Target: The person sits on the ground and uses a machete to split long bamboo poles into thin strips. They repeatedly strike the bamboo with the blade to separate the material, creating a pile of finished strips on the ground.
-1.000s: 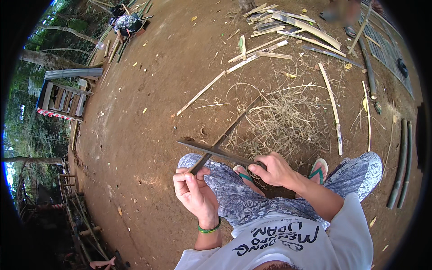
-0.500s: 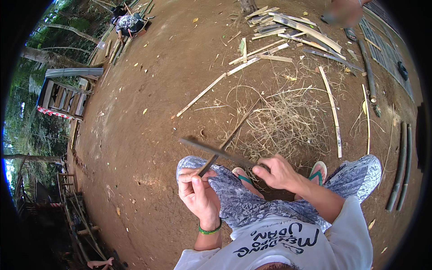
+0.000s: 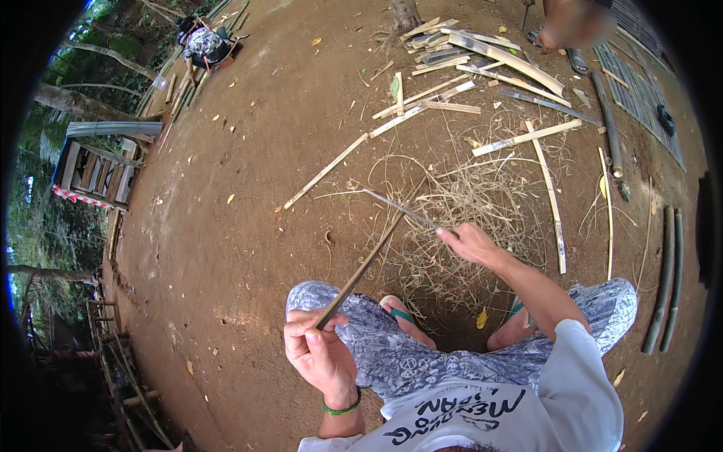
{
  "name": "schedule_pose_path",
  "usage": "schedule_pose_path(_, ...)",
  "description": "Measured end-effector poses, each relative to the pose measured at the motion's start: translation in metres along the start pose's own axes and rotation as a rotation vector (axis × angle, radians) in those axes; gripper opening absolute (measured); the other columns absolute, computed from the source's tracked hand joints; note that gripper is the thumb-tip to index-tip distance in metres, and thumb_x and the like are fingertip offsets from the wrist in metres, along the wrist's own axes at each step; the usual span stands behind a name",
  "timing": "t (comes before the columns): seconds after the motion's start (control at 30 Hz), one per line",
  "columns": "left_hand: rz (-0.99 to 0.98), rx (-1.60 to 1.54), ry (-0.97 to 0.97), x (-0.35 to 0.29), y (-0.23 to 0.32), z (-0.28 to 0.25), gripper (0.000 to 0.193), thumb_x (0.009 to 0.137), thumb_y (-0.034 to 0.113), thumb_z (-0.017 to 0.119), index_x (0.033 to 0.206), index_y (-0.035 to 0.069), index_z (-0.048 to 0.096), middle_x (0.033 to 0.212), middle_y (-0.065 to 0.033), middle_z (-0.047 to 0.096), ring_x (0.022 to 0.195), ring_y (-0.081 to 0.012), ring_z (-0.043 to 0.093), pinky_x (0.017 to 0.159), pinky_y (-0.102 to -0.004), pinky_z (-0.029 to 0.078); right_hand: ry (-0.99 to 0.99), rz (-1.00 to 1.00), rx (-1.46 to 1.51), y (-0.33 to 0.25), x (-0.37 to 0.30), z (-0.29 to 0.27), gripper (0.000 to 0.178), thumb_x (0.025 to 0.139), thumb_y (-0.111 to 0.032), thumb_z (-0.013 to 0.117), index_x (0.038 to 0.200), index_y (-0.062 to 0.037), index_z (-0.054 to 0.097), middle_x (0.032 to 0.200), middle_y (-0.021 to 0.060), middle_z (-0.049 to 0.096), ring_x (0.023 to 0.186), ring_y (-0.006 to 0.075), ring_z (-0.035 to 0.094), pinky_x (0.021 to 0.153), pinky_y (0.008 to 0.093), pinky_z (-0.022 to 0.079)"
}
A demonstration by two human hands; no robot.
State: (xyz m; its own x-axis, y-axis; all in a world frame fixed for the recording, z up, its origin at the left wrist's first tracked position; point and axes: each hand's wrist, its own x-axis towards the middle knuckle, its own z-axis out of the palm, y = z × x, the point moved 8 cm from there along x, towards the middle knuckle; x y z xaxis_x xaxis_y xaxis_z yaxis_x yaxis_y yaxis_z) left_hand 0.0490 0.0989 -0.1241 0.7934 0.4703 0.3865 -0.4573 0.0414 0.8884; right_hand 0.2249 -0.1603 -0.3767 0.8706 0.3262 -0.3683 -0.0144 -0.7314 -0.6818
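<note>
My left hand (image 3: 324, 363), with a green band at its wrist, pinches the near end of a narrow dark bamboo strip (image 3: 357, 279). The strip slants away from me to the far right, over the ground. In my right hand (image 3: 474, 245) is the handle of a long-bladed knife, mostly hidden by the fingers. The knife's blade (image 3: 398, 206) points left and crosses the strip near its far end. Below and beyond the blade, a tangle of thin bamboo shavings (image 3: 482, 207) lies on the ground in front of my sandalled feet.
Split bamboo pieces (image 3: 497, 64) are heaped beyond the shavings. Loose slats (image 3: 548, 197) lie to the right, near dark poles (image 3: 661, 282). Another person's hand (image 3: 548, 39) reaches down at the far right. A second person (image 3: 205, 45) crouches far left, beyond a small wooden structure (image 3: 98, 169).
My right hand has slid the knife away from me, toward the strip's far end. A slat now lies across another beside the shavings. The other person's hand at far right reaches lower.
</note>
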Motion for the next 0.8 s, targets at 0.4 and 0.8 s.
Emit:
schedule_pose_path(0.4, 0.010, 0.086, 0.064, 0.016, 0.002, -0.010, 0.029, 0.106, 0.030, 0.049, 0.092, 0.005, 0.047, 0.089, -0.0063, 0.048, 0.077, -0.0183, 0.062, 0.073, -0.0313, 0.053, 0.078, -0.527, 0.121, -0.047, 0.007, 0.003, 0.071, 0.097, -0.063, 0.047, 0.078, 0.0010, 0.070, 0.052, 0.0104, 0.054, 0.048, 0.0231, 0.053, 0.049, 0.0432, 0.046)
schedule_pose_path(0.8, -0.007, 0.121, 0.072, 0.019, 0.002, -0.004, 0.038, 0.097, 0.038, 0.063, 0.100, 0.002, 0.050, 0.089, -0.0085, 0.046, 0.073, -0.0217, 0.060, 0.065, -0.0334, 0.053, -0.150, 0.061, 0.106, 0.058, 0.064, 0.008, 0.066, 0.098, -0.064, 0.046, 0.071, -0.0068, 0.066, 0.051, 0.0017, 0.047, 0.045, 0.0160, 0.044, 0.042, 0.0367, 0.037)
